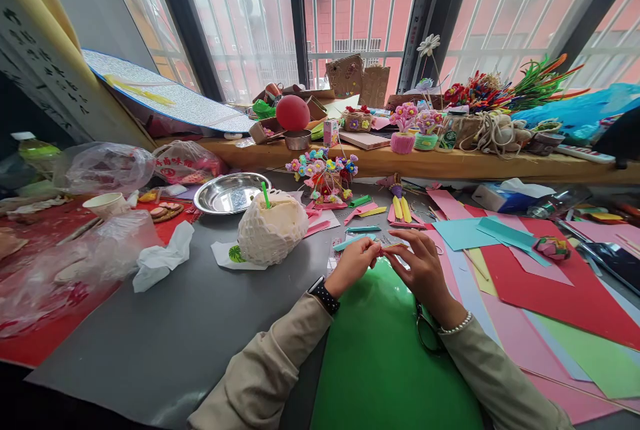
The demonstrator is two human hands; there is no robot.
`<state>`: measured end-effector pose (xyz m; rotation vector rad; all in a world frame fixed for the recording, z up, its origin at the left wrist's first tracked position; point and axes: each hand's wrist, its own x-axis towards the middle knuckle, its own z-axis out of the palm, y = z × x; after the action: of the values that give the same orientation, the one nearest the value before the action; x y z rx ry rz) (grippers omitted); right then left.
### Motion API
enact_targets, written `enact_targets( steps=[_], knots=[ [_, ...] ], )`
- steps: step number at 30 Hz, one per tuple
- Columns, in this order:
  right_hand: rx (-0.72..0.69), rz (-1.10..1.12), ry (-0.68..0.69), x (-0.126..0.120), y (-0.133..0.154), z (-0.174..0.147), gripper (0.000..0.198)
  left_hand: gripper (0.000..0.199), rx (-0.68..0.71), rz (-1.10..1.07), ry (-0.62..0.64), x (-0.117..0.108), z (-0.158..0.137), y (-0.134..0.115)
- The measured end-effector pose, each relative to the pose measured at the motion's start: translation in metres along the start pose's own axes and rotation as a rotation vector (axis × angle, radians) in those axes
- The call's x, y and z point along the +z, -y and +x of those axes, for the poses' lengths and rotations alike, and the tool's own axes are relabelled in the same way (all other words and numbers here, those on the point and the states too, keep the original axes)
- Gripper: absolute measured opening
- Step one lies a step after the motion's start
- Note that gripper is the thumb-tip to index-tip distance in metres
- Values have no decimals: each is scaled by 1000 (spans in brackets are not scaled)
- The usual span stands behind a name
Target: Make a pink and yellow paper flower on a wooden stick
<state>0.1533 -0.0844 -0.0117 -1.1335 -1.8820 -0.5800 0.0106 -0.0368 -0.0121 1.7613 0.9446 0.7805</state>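
Observation:
My left hand (356, 263), with a dark dotted watch on its wrist, pinches a small pink piece (382, 252), perhaps folded paper. From the other side, my right hand (421, 269) meets it with thumb and fingertips closed on the same piece; a thin tan edge shows between the hands. Its exact shape is mostly hidden by my fingers. Both hands hover over the top end of a green mat (380, 350). Black-handled scissors (428, 331) lie partly under my right wrist. Just beyond my hands rest a turquoise paper strip (354, 241) and small loose bits.
Coloured paper sheets (560, 283) spread across the right side. To the left stand a wrapped coconut (273, 230) with a green straw, a steel plate (227, 194) and a crumpled tissue (165, 258). Craft flowers (325, 173) are behind; a wooden sill (375, 162) holds more crafts.

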Motion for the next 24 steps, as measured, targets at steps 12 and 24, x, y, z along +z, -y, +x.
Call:
enact_targets(
  steps=[12, 24],
  knots=[
    [-216, -225, -38, 2, 8, 1, 14, 30, -32, 54, -38, 4, -1, 0],
    [-261, -196, -20, 7, 7, -2, 21, 25, -134, -34, -43, 7, -1, -3]
  ],
)
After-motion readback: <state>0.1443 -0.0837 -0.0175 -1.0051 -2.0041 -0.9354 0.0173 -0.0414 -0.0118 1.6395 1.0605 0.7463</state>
